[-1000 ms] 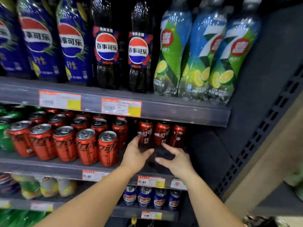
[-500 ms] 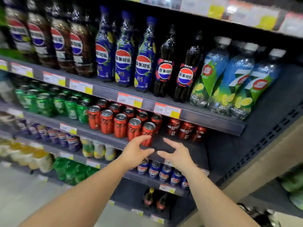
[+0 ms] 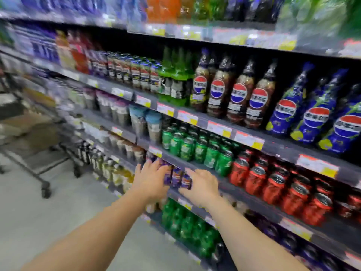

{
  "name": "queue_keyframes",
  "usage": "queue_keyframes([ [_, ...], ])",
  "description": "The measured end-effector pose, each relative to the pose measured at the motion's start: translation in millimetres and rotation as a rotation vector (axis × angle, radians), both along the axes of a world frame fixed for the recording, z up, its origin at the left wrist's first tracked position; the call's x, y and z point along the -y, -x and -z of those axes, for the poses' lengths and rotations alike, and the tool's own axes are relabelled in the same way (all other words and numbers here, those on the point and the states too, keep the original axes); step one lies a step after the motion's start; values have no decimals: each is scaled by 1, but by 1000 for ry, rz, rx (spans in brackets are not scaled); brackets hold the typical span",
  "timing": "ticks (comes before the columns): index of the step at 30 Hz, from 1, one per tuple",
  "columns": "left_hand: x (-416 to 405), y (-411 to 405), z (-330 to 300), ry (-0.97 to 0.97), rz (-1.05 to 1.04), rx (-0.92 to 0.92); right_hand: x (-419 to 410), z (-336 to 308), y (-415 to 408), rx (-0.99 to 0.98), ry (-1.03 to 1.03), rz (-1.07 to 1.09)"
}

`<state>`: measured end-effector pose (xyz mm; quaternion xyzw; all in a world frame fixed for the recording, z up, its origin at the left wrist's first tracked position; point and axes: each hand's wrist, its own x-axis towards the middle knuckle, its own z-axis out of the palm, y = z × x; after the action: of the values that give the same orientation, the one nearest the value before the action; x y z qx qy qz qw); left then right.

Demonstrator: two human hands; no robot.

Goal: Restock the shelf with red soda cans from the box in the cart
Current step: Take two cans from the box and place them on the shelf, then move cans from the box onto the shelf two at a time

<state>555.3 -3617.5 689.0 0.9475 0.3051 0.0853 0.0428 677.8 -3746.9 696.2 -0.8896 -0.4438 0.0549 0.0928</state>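
Standing along the shelf front edge, red soda cans look rigid, heavy, slick; grasp round mid-body. Left hand and right hand spread, empty.

Red soda cans; green cans; blue bottles, red-white-blue roundel; yellow-orange price tags.

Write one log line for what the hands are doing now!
left hand: empty, open | right hand: empty, open | red soda cans: on shelf, right of hands | cart: far left, blurred
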Motion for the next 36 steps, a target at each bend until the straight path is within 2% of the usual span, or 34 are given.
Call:
queue_keyframes([
  [5,-111,84,11,-27,-251,-10,-145,5,67,59,26,-183],
  [13,-316,185,32,58,-591,-56,-411,37,163,72,68,-479],
  [21,-530,277,18,126,-840,-70,-666,9,248,33,88,-717],
  [27,-682,340,17,116,-900,-14,-823,13,312,6,31,-754],
  [36,-916,429,11,85,-766,-82,-1035,40,383,-104,39,-585],
])
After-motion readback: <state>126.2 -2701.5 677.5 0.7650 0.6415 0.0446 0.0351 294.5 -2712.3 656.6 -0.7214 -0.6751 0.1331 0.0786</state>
